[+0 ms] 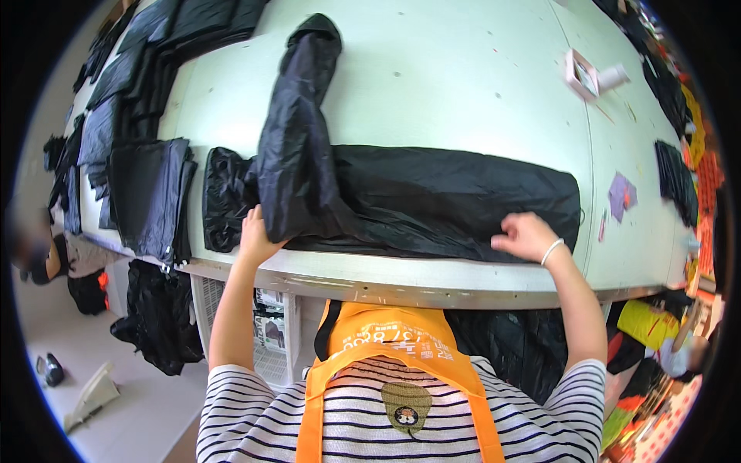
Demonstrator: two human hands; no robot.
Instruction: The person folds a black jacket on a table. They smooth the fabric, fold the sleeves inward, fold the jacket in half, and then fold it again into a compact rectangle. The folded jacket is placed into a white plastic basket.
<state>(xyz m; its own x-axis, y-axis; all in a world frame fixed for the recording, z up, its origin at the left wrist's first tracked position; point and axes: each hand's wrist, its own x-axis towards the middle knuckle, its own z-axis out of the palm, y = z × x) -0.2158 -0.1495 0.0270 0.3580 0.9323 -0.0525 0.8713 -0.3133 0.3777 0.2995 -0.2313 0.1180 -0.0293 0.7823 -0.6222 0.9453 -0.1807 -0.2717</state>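
Note:
A black garment (455,197) of thin, shiny fabric lies folded into a long strip along the table's near edge. One sleeve (297,131) crosses over its left part and points away from me, its cuff at the far end. My left hand (258,238) is closed on the sleeve's folded lower left edge, the thumb partly hidden by cloth. Over the right part of the garment, near its end, my right hand (529,238) has its fingers curled in. Whether cloth is between those fingertips cannot be made out.
Stacks of folded black garments (150,193) line the table's left side. A small pink box (580,76), a white roll (613,78) and a purple scrap (621,195) lie at right. Black cloth (158,316) hangs below the table. Another person (46,251) is at far left.

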